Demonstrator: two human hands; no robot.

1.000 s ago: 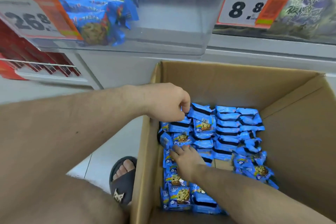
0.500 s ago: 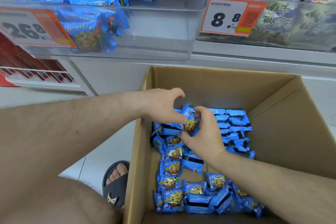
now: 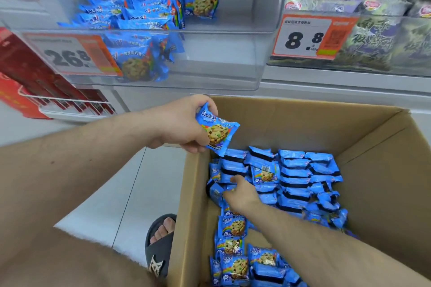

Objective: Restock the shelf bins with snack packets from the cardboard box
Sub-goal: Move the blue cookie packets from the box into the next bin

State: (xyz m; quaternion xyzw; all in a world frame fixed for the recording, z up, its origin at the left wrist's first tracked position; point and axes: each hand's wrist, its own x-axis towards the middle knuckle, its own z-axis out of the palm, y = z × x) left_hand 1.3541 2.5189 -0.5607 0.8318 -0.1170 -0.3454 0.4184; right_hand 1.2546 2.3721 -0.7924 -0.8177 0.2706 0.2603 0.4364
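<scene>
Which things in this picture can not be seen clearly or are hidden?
Head view:
- Right hand fingertips: buried among blue cookie snack packets in the brown cardboard box; grip unclear.
- Box's near wall: cut off by the bottom edge.
- Orange-and-white 26.8 price tag: small print blurred.
- Left hand holds one blue packet, its back hidden.

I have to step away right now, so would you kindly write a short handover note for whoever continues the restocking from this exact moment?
Left hand: grips one blue cookie snack packet, held above the near-left corner of the open brown cardboard box, below the shelf.
Right hand: down in the box, fingers on the stacked blue packets; whether it grips one cannot be told.
Done: the clear plastic shelf bin with the 26.8 price tag holds some matching packets on its left side.
Left: the bin's right part is bare; place the held packet, then move over the many packets in the box.
</scene>
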